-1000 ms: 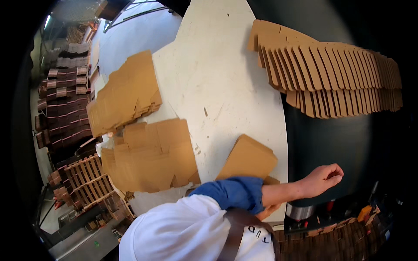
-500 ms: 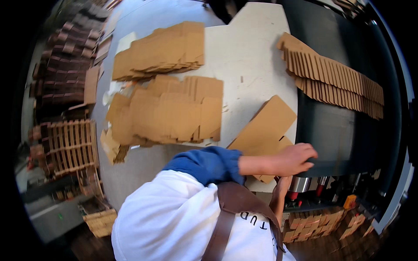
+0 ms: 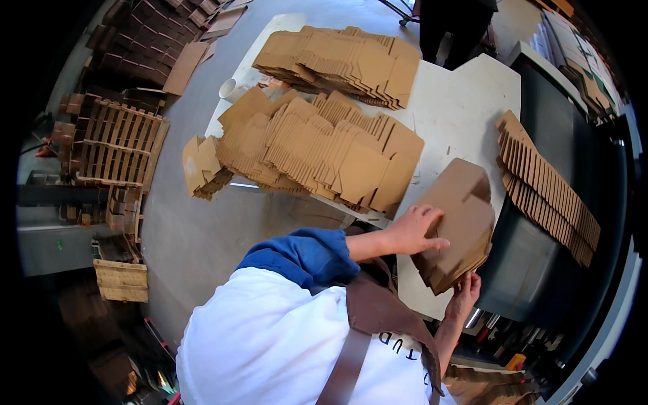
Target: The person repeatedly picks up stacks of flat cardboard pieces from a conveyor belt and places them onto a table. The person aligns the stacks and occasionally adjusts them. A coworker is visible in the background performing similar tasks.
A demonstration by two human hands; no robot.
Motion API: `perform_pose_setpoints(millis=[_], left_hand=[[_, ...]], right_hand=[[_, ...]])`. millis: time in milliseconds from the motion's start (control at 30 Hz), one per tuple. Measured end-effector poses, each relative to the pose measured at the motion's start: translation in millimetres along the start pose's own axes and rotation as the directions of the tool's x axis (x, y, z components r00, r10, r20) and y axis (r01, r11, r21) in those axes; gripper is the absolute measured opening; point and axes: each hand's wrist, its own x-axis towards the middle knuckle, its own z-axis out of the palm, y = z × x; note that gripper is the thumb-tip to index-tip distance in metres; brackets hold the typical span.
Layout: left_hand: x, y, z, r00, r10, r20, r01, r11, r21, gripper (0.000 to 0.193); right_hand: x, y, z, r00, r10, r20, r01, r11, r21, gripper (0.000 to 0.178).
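A small stack of flat brown cardboard blanks (image 3: 462, 212) lies on the white tabletop, between the big piles and the dark conveyor belt. My left hand (image 3: 417, 231) rests at its left edge, thumb and fingers apart, touching the top blank. At the stack's near right corner, my right hand (image 3: 467, 290) has its fingers curled against the edges of the blanks. Part of that hand's grip is hidden beneath the stack.
Two large piles of overlapping cardboard blanks, a far pile (image 3: 344, 61) and a nearer pile (image 3: 324, 145), lie on the white table (image 3: 459, 94). A slanted row of blanks (image 3: 550, 192) sits on the dark conveyor belt (image 3: 533, 270). A person's dark-clothed legs (image 3: 455, 30) stand beyond.
My left hand has drawn back from over the belt to the small stack. My right hand, mostly hidden before, now shows at the stack's corner. The whole view has turned.
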Motion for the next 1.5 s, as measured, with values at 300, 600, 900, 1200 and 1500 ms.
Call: perform_pose_setpoints(millis=[300,600,900,1200,1500], left_hand=[[21.0,-55.9,-22.8,0.934,-0.107,0.34,0.313,0.704,-0.638,0.098],[-20.2,-79.4,-29.4,0.911,-0.047,0.41,0.354,0.602,-0.716,0.1],[-36.7,-50.2,-47.2,0.922,-0.037,0.386,0.305,0.685,-0.662,0.077],[-72.8,11.7,6.5,0.606,0.236,0.76,0.207,0.875,-0.437,0.11],[-200.3,4.7,140.1,-0.038,0.259,0.965,0.074,0.964,-0.255,0.107]], right_hand=[[22.2,-20.1,90.8,0.967,0.058,0.247,0.004,0.97,-0.245,0.065],[-35.1,-20.0,126.2,0.975,0.012,0.221,0.064,0.939,-0.337,0.073],[-53.0,-7.2,130.5,0.99,-0.053,0.133,0.104,0.906,-0.409,0.078],[-194.8,29.5,84.4,0.867,-0.269,-0.419,0.197,0.959,-0.206,0.082],[-373.7,183.1,61.7,0.52,-0.014,-0.854,0.171,0.981,0.088,0.08]])
